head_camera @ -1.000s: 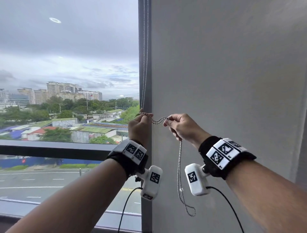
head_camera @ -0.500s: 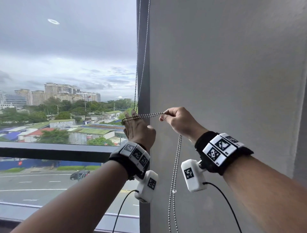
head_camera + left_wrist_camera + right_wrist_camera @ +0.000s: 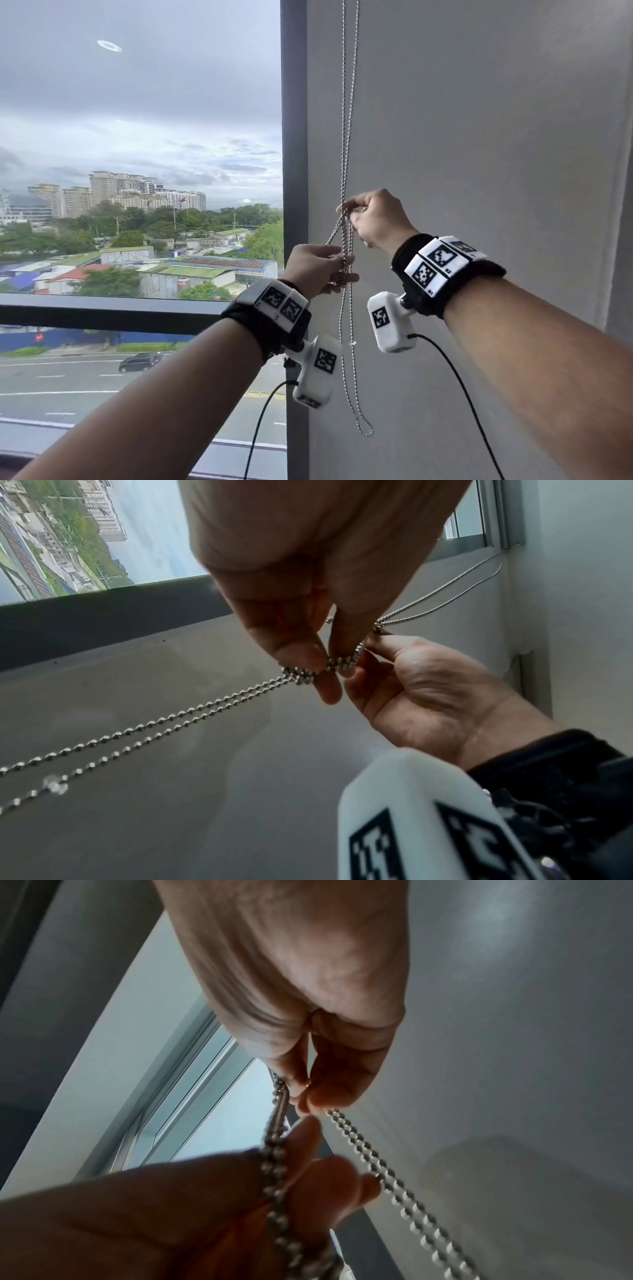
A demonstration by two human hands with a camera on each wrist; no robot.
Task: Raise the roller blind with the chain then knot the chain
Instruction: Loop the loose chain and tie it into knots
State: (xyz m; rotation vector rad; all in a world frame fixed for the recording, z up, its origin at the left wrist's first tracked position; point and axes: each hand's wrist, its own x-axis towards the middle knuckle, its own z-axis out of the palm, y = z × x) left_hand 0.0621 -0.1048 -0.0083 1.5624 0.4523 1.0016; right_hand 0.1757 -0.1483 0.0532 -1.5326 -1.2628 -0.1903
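The right grip [image 3: 375,219] pinches the bead chain [image 3: 346,144] between thumb and fingertips, just above the left grip [image 3: 317,269], which pinches a bunched loop of the same chain beside the dark window frame [image 3: 294,137]. The chain's two strands hang down in front of the grey wall [image 3: 479,137], right of that frame, and its lower loop dangles below both wrists. Whether a knot has formed is hidden by the fingers.

Head view forward at window; both wrist views close, upward along fingers
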